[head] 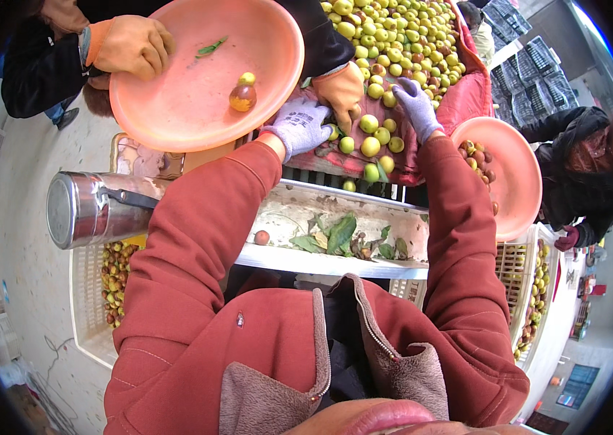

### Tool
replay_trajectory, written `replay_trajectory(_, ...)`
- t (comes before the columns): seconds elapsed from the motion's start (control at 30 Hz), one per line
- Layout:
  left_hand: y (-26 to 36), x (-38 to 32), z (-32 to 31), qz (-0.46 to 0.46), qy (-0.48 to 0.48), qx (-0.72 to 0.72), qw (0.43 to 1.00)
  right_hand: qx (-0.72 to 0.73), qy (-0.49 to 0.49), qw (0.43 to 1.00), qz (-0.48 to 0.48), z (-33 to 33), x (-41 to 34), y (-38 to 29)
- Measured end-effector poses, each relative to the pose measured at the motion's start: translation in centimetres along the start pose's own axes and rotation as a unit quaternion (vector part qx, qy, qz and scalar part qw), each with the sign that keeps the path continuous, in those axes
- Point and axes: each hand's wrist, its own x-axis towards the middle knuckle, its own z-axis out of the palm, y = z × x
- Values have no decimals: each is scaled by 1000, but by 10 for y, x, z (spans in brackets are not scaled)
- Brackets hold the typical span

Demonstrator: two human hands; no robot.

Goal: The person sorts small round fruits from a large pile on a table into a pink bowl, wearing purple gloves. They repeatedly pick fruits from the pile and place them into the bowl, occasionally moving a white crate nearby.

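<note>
Before me, green and brownish jujubes (393,49) lie heaped on a red cloth (464,103), several loose near its front edge. My left hand (300,126), in a pale lavender glove, rests palm down at the cloth's left edge, its fingertips beside a green jujube; whether it grips anything is hidden. My right hand (416,106), gloved alike, is over the cloth by the heap's front, fingers apart, nothing seen in it. Another person's orange-gloved hand (341,95) reaches down between my hands, close to my left one. Below, a white trough (284,217) holds leaves (341,234) and a reddish fruit (262,237).
A co-worker's other orange-gloved hand (132,46) holds a large pink basin (176,109) at upper left. A steel cylinder (105,209) lies at left. A smaller basin (515,179) with brown fruit stands at right. Crates (89,331) of fruit flank me. Another person (583,168) is at right.
</note>
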Motion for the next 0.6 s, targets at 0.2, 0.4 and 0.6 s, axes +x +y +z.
replay_trajectory(0.2,-4,-1,7,-16,56,36,998,-114,43,990,-64,20,30,12)
replay_trajectory(0.4,-9,0,11,-62,150,98,982,-242,-54,963,-104,44,59,-20)
replay_trajectory(0.6,-13,1,16,-59,131,110,983,-264,-158,952,10,45,59,-36)
